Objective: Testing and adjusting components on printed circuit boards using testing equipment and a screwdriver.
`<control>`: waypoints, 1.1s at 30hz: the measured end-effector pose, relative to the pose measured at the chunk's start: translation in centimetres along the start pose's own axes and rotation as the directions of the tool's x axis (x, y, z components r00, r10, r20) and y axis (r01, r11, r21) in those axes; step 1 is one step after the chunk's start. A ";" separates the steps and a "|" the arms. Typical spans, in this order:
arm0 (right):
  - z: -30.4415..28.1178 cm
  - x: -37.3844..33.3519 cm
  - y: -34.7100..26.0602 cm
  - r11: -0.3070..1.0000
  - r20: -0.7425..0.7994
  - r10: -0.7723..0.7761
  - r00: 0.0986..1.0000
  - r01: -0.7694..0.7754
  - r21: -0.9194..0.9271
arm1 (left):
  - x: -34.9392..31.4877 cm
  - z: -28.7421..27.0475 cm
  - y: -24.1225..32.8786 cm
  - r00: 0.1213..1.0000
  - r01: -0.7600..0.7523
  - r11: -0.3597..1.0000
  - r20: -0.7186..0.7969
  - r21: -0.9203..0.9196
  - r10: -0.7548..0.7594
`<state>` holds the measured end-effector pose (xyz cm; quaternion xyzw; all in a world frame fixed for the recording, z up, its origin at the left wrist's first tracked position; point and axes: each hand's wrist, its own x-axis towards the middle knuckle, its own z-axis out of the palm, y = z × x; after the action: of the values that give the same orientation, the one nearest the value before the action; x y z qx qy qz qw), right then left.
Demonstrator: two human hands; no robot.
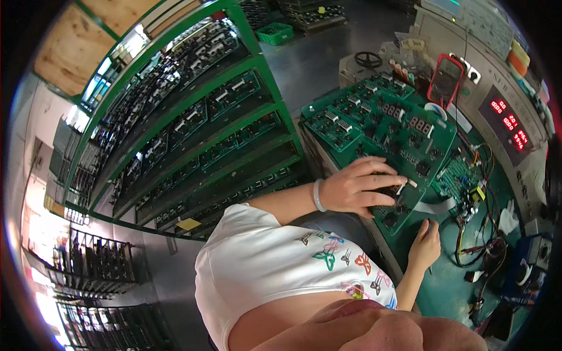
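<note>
My left hand (pixel 364 186), a pale bangle at its wrist, lies over the near part of a large green circuit board (pixel 432 153) with digit displays. Its fingers are spread and stretched out, the tips beside a small white connector (pixel 412 183). Smaller green boards (pixel 335 130) lie at the left end of the large one. Just off the board's near right corner, my right hand (pixel 425 244) is closed low over the green bench top. A thin dark tip shows below it; what the fingers hold is hidden. A pale strip (pixel 438 206) lies between that hand and the wired board.
A wired circuit board (pixel 459 180) and tangled cables (pixel 483 248) lie on the right. Behind stand a red-edged multimeter (pixel 446 77) and an instrument panel (pixel 508 124) with red digits. A green rack (pixel 266 76) full of boards rises on the left.
</note>
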<state>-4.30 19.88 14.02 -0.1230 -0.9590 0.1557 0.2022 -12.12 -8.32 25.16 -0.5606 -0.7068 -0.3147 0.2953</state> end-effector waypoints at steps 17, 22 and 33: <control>0.8 -0.7 0.8 0.994 -0.124 -0.084 0.989 0.091 0.055 | 13.6 -40.2 -3.3 0.952 0.205 0.318 -0.114 0.925 -0.283; 1.1 -0.5 0.8 0.994 -0.167 -0.097 0.981 0.105 0.041 | 10.4 -48.5 -11.2 0.620 0.633 0.419 -0.102 0.651 -0.778; 1.0 -1.0 1.4 0.996 -0.115 -0.071 0.991 0.076 0.046 | 10.4 -47.1 -15.1 0.312 0.573 0.068 -0.141 0.817 -0.940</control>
<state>-3.57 20.62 12.33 -0.0911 -0.9457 0.1652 0.2648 -25.86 -41.17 60.96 0.0461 -0.9922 0.0370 0.1099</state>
